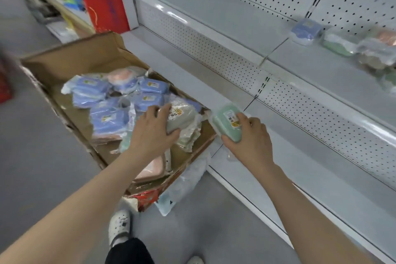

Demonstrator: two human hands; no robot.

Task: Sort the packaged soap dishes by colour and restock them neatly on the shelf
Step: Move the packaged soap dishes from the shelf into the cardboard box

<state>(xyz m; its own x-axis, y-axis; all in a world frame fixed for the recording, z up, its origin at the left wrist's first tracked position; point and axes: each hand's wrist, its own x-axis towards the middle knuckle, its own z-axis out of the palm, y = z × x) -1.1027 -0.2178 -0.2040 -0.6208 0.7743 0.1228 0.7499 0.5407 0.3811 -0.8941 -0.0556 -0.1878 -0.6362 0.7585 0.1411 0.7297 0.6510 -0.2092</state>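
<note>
An open cardboard box [70, 60] on the floor holds several packaged soap dishes, mostly blue ones [109, 120], with a pink one [121, 76] at the back. My left hand [153, 133] grips a pale grey-green packaged dish [182, 120] inside the box. My right hand [250, 137] holds a green packaged dish [227, 122] just right of the box, above the lowest shelf's edge. On the middle shelf [321, 70] at the upper right stand a blue packaged dish [305, 30], a green packaged dish [337, 44] and blurred further packs [379, 49].
White shelving with a pegboard back [214, 49] runs along the right. A red bag [106, 9] stands at the far end of the lower shelf. An empty plastic wrapper [184, 188] lies on the grey floor by the box. My shoes [119, 226] are below.
</note>
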